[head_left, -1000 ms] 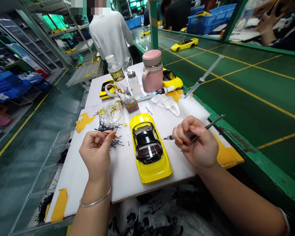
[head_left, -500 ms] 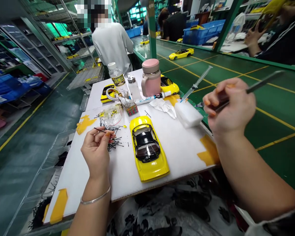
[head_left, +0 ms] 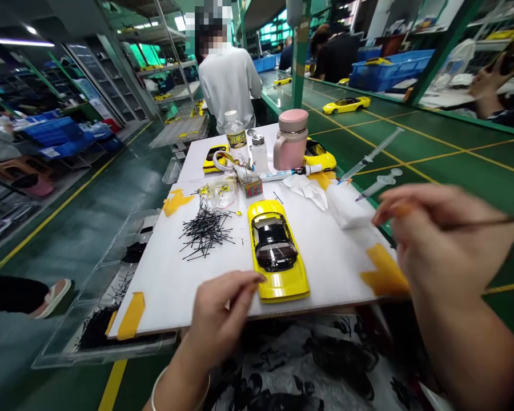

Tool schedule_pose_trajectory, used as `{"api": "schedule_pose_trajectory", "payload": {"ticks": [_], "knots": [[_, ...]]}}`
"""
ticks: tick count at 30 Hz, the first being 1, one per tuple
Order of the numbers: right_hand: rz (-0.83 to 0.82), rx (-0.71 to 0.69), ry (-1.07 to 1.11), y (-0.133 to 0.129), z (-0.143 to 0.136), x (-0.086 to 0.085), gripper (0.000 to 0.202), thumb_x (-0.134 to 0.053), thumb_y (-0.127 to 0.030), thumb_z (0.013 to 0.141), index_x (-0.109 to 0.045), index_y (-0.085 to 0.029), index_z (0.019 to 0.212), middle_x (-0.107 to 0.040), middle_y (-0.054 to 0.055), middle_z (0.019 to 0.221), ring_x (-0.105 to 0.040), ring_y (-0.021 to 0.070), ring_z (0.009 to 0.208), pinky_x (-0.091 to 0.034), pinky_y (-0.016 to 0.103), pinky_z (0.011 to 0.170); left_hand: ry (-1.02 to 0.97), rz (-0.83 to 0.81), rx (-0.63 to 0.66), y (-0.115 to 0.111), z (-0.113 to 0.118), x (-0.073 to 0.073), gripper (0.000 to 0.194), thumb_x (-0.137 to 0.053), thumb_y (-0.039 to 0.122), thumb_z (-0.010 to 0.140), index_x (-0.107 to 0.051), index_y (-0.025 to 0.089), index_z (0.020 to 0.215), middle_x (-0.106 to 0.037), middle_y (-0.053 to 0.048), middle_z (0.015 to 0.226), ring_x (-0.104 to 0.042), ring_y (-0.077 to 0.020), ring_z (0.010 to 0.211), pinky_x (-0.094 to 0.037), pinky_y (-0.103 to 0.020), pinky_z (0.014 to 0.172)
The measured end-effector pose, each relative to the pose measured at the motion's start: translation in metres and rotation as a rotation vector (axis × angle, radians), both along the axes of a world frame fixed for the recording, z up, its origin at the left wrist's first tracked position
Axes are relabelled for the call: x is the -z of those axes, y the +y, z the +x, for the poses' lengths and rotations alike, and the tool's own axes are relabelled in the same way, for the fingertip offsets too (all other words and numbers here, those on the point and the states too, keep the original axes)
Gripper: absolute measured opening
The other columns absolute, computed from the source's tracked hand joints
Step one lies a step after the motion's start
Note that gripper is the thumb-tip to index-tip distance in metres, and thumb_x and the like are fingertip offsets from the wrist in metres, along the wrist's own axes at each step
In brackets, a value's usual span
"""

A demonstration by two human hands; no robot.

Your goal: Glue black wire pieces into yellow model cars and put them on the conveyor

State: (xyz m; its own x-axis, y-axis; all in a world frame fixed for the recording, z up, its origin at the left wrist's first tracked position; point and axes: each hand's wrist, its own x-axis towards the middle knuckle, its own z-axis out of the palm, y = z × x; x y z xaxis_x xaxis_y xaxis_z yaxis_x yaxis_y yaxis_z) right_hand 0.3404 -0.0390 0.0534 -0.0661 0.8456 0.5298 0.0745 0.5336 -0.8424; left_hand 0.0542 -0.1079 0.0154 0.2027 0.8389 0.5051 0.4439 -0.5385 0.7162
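Model car (head_left: 277,246), mid-frame, points up-frame; left hand (head_left: 223,308), nearer, at its lower left, grip unclear; right hand (head_left: 445,240) clasps thin tool (head_left: 509,220).

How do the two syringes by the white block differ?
The back syringe looks longer and thinner; the front syringe looks shorter and stouter. The back syringe has a bluish tip, the front syringe a purplish one. The front syringe sits closer to the right hand than the back syringe. Both slant, tips down.
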Motion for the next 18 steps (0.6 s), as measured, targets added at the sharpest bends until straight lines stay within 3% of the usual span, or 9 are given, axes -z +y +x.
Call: {"api": "schedule_pose_trajectory", "payload": {"ticks": [3,7,9,12,18], "knots": [[0.042,-0.065,-0.107,-0.025,-0.03,0.01,0.027,-0.073,-0.049,0.089,-0.072,-0.022,0.085,-0.07,0.008,0.074,-0.068,0.0185,0.068,-0.049,0.025,0.052,0.162,0.025,0.167,-0.019,0.018,0.0,0.027,-0.058,0.011,0.095,-0.069,0.023,0.116,-0.08,-0.005,0.094,-0.076,-0.0178,0.077,-0.059,-0.027,0.068],[0.17,-0.17,-0.288,-0.046,-0.048,0.028,0.007,-0.074,-0.03,0.09,-0.077,-0.024,0.094,-0.075,0.007,0.082,-0.072,0.0188,0.071,-0.058,0.026,0.058,0.211,-0.032,0.216,-0.023,0.026,0.004,0.025,-0.056,0.012,0.097,-0.067,0.022,0.117,-0.079,-0.006,0.096,-0.076,-0.0193,0.081,-0.059,-0.03,0.069],[0.262,-0.192,-0.375,-0.052,-0.049,0.035,0.012,-0.072,-0.018,0.09,-0.077,-0.025,0.099,-0.077,0.006,0.085,-0.073,0.0174,0.072,-0.061,0.025,0.062,0.212,-0.06,0.213,-0.023,0.025,0.005,0.02,-0.055,0.014,0.098,-0.068,0.02,0.112,-0.078,-0.006,0.093,-0.075,-0.0187,0.079,-0.058,-0.03,0.069],[0.333,-0.149,-0.435,-0.056,-0.046,0.039,0.018,-0.073,-0.01,0.087,-0.076,-0.022,0.101,-0.077,0.005,0.085,-0.074,0.0158,0.071,-0.062,0.023,0.065,0.2,-0.107,0.225,-0.024,0.024,0.006,0.017,-0.054,0.015,0.1,-0.068,0.019,0.108,-0.078,-0.005,0.094,-0.074,-0.0175,0.079,-0.056,-0.028,0.07],[0.329,-0.065,-0.411,-0.052,-0.044,0.041,0.014,-0.074,-0.01,0.087,-0.074,-0.022,0.094,-0.075,0.004,0.082,-0.072,0.0144,0.068,-0.059,0.022,0.06,0.167,-0.122,0.218,-0.019,0.022,0.006,0.015,-0.056,0.02,0.101,-0.07,0.018,0.107,-0.078,-0.004,0.092,-0.073,-0.0155,0.078,-0.054,-0.026,0.07]]}}
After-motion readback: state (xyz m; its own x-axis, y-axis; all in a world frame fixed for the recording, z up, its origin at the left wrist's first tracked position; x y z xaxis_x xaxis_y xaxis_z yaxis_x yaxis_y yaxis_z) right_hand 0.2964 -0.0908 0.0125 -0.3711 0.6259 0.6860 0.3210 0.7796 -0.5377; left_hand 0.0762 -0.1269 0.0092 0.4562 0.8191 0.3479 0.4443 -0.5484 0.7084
